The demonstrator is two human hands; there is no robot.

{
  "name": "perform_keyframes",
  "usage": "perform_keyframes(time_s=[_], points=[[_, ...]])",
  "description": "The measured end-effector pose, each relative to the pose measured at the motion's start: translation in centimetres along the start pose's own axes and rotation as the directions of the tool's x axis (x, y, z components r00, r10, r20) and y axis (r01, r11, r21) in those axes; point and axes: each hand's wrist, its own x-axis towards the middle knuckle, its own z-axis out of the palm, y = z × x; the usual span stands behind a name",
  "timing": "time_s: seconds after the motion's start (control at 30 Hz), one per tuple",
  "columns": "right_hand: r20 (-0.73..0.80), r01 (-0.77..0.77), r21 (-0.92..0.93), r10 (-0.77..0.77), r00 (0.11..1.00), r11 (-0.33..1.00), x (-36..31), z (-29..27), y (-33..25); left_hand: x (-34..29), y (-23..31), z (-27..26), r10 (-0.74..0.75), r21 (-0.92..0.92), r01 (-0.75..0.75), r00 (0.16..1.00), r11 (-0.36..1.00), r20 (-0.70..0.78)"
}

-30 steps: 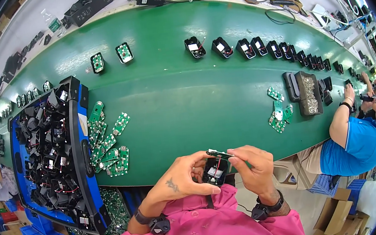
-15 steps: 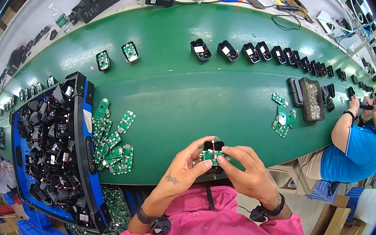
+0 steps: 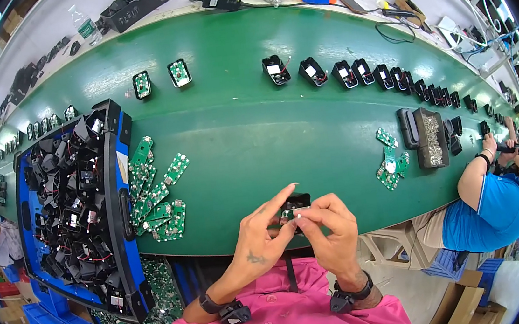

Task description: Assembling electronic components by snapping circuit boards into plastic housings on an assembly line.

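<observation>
A black plastic case [image 3: 296, 200] lies open-side up at the near table edge, partly hidden by my hands. Over it a green circuit board [image 3: 286, 213] is tilted so that only a narrow strip shows. My left hand [image 3: 262, 237] is curled round the left side of the case, its index finger stretched along it and its thumb by the board. From the right, my right hand [image 3: 332, 227] pinches at the board's right end with thumb and index finger. Whether a wire plug is also between those fingertips is too small to tell.
Loose circuit boards [image 3: 155, 202] lie left, beside a blue-and-black crate [image 3: 124, 196] of black cases. A box of small metal parts [image 3: 429, 137] and more boards [image 3: 389, 157] are right. Cases [image 3: 312, 71] line the far side. A co-worker in blue [image 3: 486, 213] sits right.
The circuit board has turned from lying face up over the case to a steep tilt. My right hand's fingers have closed together at its end; my left index finger has straightened.
</observation>
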Motion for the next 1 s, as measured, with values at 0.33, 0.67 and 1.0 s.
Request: perform_keyframes(time_s=[0.33,0.67,1.0], points=[[-0.046,0.152,-0.182,-0.163,0.986,0.971,0.1,0.7,-0.8,-0.8,0.7,0.0,0.293,0.204,-0.251,0.933,0.946,-0.209],[0.256,0.208,-0.243,-0.144,0.956,0.948,2.1,-1.0,-1.7,-0.6,0.8,-0.6,0.396,0.355,-0.318,0.901,0.879,-0.176],[0.358,0.221,-0.293,-0.108,0.927,0.93,2.5,-1.5,-1.3,-0.3,1.0,-0.7,0.419,0.524,-0.323,0.905,0.788,-0.072]])
